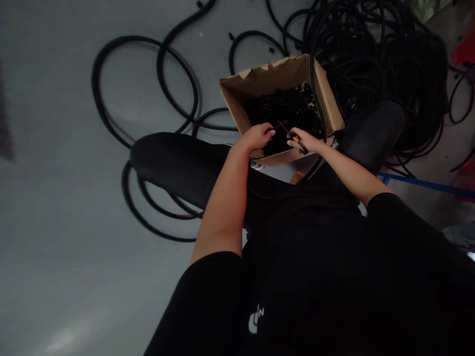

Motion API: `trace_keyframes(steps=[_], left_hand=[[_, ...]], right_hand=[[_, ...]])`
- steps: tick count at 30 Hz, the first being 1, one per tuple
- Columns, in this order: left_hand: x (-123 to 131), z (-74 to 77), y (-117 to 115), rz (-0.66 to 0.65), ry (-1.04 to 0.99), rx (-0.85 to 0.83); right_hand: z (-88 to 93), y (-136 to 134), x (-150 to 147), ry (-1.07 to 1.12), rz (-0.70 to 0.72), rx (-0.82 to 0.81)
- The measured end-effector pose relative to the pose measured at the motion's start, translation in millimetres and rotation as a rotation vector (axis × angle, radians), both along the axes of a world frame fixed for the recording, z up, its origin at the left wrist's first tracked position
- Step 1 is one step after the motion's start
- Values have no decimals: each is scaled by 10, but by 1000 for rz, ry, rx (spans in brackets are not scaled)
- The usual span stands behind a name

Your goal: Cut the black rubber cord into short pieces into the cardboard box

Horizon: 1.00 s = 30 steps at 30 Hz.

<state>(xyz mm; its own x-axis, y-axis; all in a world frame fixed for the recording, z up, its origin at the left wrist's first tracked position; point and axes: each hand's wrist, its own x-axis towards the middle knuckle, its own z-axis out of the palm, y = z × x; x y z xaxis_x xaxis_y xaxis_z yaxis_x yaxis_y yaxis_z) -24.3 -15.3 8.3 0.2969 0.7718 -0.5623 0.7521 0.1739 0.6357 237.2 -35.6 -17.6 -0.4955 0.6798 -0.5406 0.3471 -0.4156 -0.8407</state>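
I look down at an open cardboard box (pixel 285 69) on the grey floor, filled with several short black pieces (pixel 285 106). My left hand (pixel 258 135) is curled over the box's near edge, fingers closed around something dark I cannot make out. My right hand (pixel 306 141) grips scissors with orange and black handles (pixel 295 137), blades pointing toward my left hand. A black hose (pixel 317 99) runs over the box's right side toward my lap.
Long loops of black hose (pixel 148 59) lie on the floor to the left. A dense pile of coiled hose (pixel 386 54) sits behind and right of the box. My legs in black clothing flank the box. A blue strip (pixel 426 184) crosses the floor at right.
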Motion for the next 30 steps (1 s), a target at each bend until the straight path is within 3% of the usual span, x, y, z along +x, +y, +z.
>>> trace_keyframes(steps=[6, 14, 23, 30], left_hand=[[30, 32, -15, -7, -173, -160], [-24, -13, 45, 27, -121, -99], [92, 256, -30, 106, -239, -410], [-16, 81, 54, 237, -230, -295]], right_hand=[[180, 14, -13, -59, 41, 55], [206, 7, 50, -160, 83, 73], [102, 8, 46, -32, 94, 31], [186, 17, 91, -125, 43, 36]])
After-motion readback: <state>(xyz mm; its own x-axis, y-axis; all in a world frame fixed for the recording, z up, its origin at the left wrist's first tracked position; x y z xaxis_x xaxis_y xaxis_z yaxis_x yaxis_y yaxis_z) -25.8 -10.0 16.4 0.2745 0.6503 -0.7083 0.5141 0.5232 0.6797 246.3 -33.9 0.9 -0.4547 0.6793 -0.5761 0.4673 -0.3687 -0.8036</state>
